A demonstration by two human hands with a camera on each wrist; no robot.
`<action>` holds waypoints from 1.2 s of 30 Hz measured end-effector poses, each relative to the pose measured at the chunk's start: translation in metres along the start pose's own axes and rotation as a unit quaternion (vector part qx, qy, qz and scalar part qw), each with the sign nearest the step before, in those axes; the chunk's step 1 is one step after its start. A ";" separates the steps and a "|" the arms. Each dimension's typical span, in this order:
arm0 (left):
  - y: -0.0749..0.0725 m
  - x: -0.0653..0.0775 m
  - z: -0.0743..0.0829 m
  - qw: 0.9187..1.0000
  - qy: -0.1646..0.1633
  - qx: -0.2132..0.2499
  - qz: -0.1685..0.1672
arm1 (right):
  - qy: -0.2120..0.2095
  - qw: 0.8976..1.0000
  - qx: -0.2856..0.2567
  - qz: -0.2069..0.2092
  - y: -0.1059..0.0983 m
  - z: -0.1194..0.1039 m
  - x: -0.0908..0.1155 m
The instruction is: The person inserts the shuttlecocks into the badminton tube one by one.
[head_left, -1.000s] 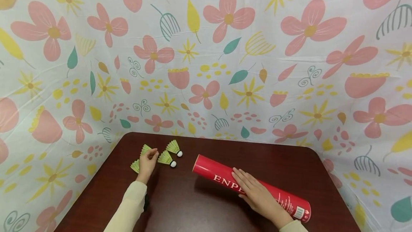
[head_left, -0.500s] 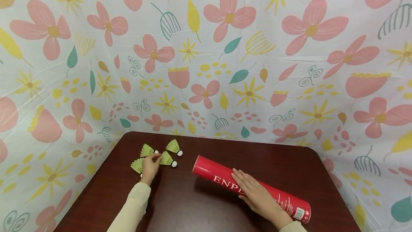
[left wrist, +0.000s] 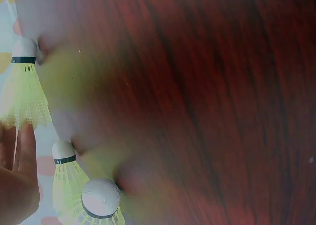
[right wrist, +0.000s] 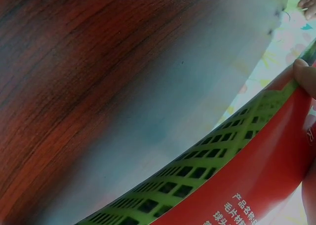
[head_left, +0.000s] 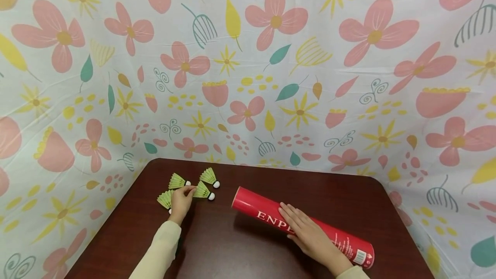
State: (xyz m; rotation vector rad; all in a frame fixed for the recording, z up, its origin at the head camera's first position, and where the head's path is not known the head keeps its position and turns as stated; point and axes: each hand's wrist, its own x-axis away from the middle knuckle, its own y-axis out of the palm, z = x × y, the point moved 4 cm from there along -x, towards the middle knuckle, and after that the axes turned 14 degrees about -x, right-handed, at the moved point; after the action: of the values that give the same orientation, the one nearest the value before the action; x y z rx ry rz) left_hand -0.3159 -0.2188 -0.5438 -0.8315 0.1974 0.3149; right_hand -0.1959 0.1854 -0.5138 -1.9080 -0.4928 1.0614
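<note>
In the head view my left hand (head_left: 181, 203) pinches the feathery rim of a yellow-green shuttlecock (head_left: 202, 190) between thumb and fingers. Its white cork end points right, away from the hand. The left wrist view shows the fingertips (left wrist: 27, 136) at this shuttlecock's skirt (left wrist: 23, 94). My right hand (head_left: 310, 236) grips a red shuttlecock tube (head_left: 252, 203) around its middle, fingers over the top and thumb on the near side. The hand covers part of its white lettering. In the right wrist view the thumb (right wrist: 305, 77) presses against the tube's side (right wrist: 261, 170), which bears a green net print.
Other shuttlecocks lie close by: one behind the left hand (head_left: 177, 181), one farther back (head_left: 209, 177), and one to the hand's left (head_left: 165, 199), partly covered by it. They rest on the dark brown table (head_left: 217, 244). A flower-print curtain (head_left: 248, 76) encloses the table.
My left hand has come right, off the two left shuttlecocks, to the skirt of the middle one. That shuttlecock has shifted slightly right. The right hand and tube stay put.
</note>
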 end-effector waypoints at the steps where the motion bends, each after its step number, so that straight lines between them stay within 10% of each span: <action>1: 0.000 0.000 0.000 1.000 0.002 0.001 0.001 | -0.003 1.000 0.002 0.001 0.000 0.000 0.000; 36: -0.027 0.024 0.076 0.985 0.073 0.154 0.022 | -0.017 1.000 -0.006 0.005 0.002 0.002 -0.004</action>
State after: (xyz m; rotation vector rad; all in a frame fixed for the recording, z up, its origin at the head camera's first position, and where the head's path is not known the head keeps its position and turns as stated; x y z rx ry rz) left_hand -0.2801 -0.1740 -0.4819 -0.5441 0.3926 0.2572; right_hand -0.1998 0.1825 -0.5139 -1.9078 -0.5107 1.1022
